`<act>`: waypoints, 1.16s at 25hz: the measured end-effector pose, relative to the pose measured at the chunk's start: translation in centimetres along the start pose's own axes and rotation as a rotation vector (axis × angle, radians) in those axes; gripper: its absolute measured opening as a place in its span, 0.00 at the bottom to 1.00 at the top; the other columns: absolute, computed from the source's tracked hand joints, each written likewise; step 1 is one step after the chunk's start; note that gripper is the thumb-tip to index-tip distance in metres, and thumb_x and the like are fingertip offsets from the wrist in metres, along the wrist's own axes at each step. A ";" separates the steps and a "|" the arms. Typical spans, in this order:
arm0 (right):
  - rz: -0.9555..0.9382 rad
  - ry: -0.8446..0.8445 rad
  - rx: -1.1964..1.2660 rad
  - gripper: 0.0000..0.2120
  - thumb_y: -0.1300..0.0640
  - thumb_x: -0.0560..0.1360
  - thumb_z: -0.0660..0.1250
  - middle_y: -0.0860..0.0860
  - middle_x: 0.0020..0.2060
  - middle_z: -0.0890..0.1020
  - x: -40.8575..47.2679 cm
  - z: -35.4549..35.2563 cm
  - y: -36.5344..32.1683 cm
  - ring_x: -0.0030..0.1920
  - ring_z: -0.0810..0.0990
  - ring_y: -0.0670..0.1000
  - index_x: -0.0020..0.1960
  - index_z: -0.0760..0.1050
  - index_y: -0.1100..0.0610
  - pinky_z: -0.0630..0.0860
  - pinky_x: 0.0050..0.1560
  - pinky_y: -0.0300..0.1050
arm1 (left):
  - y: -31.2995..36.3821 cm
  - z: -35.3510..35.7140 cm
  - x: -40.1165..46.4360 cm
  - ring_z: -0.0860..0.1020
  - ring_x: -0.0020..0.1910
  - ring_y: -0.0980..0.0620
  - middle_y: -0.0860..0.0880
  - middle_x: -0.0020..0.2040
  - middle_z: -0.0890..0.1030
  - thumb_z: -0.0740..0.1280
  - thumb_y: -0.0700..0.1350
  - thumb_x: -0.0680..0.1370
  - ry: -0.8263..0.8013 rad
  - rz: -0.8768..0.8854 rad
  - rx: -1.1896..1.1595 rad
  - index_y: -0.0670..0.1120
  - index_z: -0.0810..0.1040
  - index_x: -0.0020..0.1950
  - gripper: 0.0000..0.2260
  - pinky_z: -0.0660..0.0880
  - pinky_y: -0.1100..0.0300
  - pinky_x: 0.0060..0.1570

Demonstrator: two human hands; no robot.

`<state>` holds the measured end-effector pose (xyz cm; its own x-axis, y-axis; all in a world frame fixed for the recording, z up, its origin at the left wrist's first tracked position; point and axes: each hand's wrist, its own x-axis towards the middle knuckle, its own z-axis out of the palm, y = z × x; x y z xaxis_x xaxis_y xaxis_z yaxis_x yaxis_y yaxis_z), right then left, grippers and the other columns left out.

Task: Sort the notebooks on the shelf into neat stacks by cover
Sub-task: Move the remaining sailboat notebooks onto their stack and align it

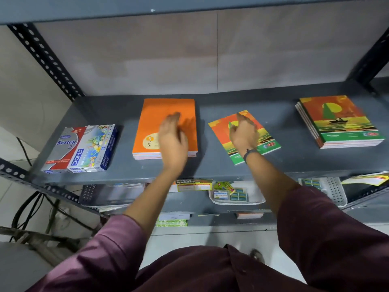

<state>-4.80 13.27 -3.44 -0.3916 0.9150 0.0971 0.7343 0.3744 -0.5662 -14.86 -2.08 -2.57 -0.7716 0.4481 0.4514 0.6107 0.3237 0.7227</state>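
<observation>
Shelf contents by count: one stack of orange notebooks (pixel 166 127) at centre; one single sunset-cover notebook (pixel 244 137) right of centre; one stack of sunset-cover notebooks (pixel 341 121) at far right; two boxes (pixel 81 147) at left.

Notebook stacks (pixel 165 127) flank lone notebook (pixel 244 137).

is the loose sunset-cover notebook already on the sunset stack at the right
No, the loose sunset-cover notebook lies apart, askew under the right hand.
</observation>
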 end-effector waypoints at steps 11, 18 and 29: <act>0.102 -0.269 0.138 0.23 0.63 0.69 0.66 0.58 0.60 0.80 2.5 -4.7 8.1 0.59 0.78 0.58 0.64 0.74 0.52 0.76 0.60 0.51 | 8.8 12.8 -4.2 0.78 0.54 0.37 0.34 0.52 0.80 0.60 0.36 0.76 0.024 -0.829 -0.372 0.40 0.76 0.47 0.06 0.73 0.52 0.51; 0.066 -0.334 0.376 0.30 0.73 0.70 0.60 0.58 0.63 0.77 5.9 -9.2 10.9 0.50 0.78 0.55 0.69 0.69 0.51 0.78 0.52 0.52 | 12.1 15.2 -2.0 0.74 0.38 0.47 0.43 0.43 0.73 0.63 0.25 0.72 0.185 -1.113 -0.918 0.44 0.65 0.36 0.15 0.75 0.51 0.43; 0.013 -0.120 0.570 0.24 0.66 0.71 0.70 0.59 0.63 0.77 9.3 -16.9 16.3 0.63 0.76 0.56 0.66 0.71 0.59 0.73 0.64 0.47 | 21.7 18.0 -0.4 0.75 0.29 0.50 0.46 0.29 0.77 0.55 0.23 0.73 -0.092 -0.848 -1.003 0.43 0.71 0.36 0.16 0.75 0.56 0.36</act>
<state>12.89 30.39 2.03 -0.4693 0.8829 0.0127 0.3377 0.1928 -0.9213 1.89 19.77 3.56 -0.8081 0.4810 -0.3400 -0.4812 -0.2061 0.8520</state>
